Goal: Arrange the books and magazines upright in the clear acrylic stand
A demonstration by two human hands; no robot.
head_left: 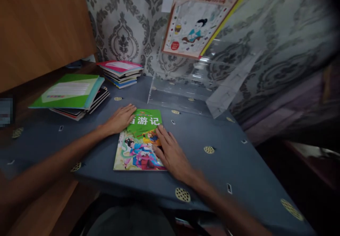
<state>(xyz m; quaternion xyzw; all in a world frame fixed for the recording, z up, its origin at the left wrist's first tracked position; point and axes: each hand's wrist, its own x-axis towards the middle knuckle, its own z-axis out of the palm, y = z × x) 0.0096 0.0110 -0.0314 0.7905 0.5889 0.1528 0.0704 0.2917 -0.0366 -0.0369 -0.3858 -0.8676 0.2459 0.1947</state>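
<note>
A green picture book (140,151) with a colourful cartoon cover and white Chinese characters lies flat on the table near its front edge. My left hand (122,118) rests at the book's upper left corner, fingers stretched out and covering part of the title. On the book's right side lies my right hand (171,151), flat with its fingers extended over the cover. Neither hand is wrapped round anything.
A stack topped by a green booklet (71,91) stands at left, with a pink-topped stack (119,67) behind it. A clear acrylic stand (180,103) is at the back, with an illustrated book (196,27) at its top. The patterned blue tablecloth (223,172) covers the table.
</note>
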